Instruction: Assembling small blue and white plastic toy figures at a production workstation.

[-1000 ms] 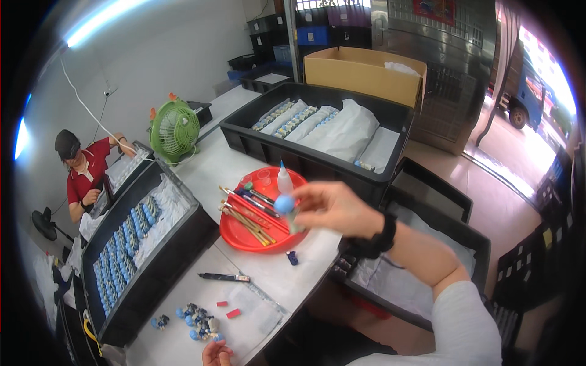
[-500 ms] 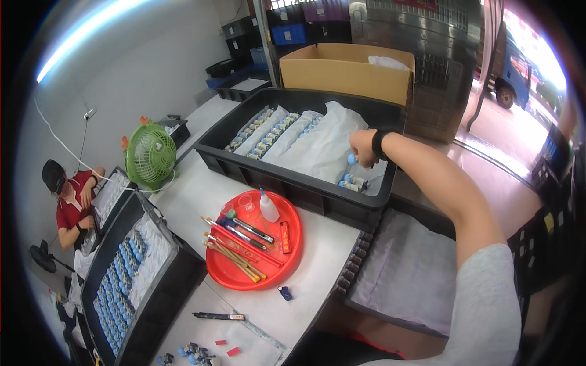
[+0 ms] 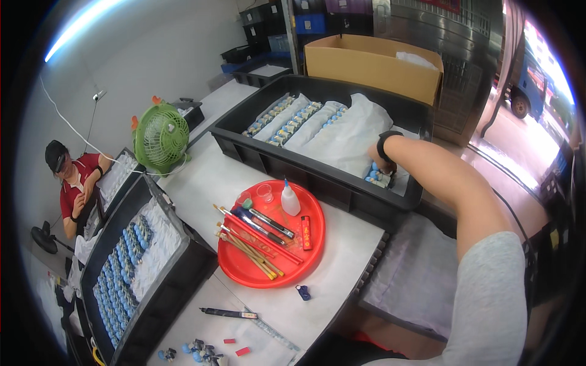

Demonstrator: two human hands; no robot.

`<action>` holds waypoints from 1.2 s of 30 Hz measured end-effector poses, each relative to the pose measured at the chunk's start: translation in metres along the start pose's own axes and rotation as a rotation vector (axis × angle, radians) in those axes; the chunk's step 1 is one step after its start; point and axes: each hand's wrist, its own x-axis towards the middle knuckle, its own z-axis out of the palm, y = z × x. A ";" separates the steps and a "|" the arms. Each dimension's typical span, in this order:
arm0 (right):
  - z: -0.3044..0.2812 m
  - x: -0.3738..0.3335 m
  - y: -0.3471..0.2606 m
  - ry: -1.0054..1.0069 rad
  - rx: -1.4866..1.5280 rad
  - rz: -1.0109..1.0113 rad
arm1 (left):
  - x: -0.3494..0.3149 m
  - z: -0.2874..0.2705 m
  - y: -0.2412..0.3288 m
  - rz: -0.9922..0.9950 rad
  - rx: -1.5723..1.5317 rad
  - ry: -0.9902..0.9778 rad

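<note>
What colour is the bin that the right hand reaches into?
The bin is black; the head view, the only one, shows it best.

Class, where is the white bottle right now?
In the head view, the bottle stands toward the far side of the red tray, just right of a clear cup.

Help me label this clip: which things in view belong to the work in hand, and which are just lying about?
In the work, it seems:
- right hand
- blue-headed figures beside it
- black crate it reaches into
- white sheet

Apparently just lying about:
- black pen
- green fan
- cardboard box
</note>
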 end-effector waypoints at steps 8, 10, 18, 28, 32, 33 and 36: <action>0.014 0.082 0.017 0.069 -0.131 -0.141 | 0.002 0.000 0.001 0.072 -0.064 -0.032; -0.001 0.065 -0.001 0.101 -0.314 -0.190 | -0.003 -0.002 0.008 -0.031 -0.080 -0.005; -0.021 0.050 0.070 1.060 0.604 -0.324 | 0.028 -0.016 0.059 -0.060 0.036 -0.205; 0.044 -0.245 -0.276 0.752 0.773 -1.359 | 0.155 -0.142 0.011 0.100 1.258 -0.166; 0.079 -0.246 -0.329 0.607 0.731 -1.509 | 0.153 -0.139 0.013 0.144 1.031 -0.135; 0.084 -0.240 -0.337 0.625 0.699 -1.522 | 0.145 -0.129 0.029 0.197 0.884 -0.125; 0.099 -0.231 -0.369 0.643 1.000 -1.482 | 0.102 -0.105 0.064 0.098 0.553 -0.200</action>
